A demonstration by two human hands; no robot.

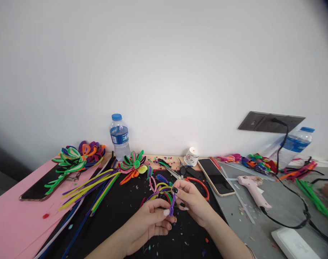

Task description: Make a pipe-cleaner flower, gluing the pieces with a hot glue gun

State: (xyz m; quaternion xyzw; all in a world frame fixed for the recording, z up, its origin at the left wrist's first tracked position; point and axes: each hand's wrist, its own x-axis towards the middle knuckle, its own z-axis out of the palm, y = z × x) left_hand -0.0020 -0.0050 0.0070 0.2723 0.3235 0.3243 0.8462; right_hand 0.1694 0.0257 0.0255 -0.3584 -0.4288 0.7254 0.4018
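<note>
Both my hands meet over a black mat [120, 216] at the table's front centre. My left hand [150, 225] pinches the purple stem end of a small pipe-cleaner flower [162, 190] with looped petals in purple, pink, yellow, green and red. My right hand [192, 201] grips the same flower from the right, its fingertips on the loops. Red-handled scissors [196, 183] lie just behind my right hand.
Loose pipe cleaners [91, 187] and finished flowers [133, 165] [77, 154] lie at left on pink paper [10, 223]. Behind them stands a water bottle [119, 136]. Two phones [216, 176] [41, 187], a pink glue gun [254, 190] with cable, and another bottle [295, 144] sit around.
</note>
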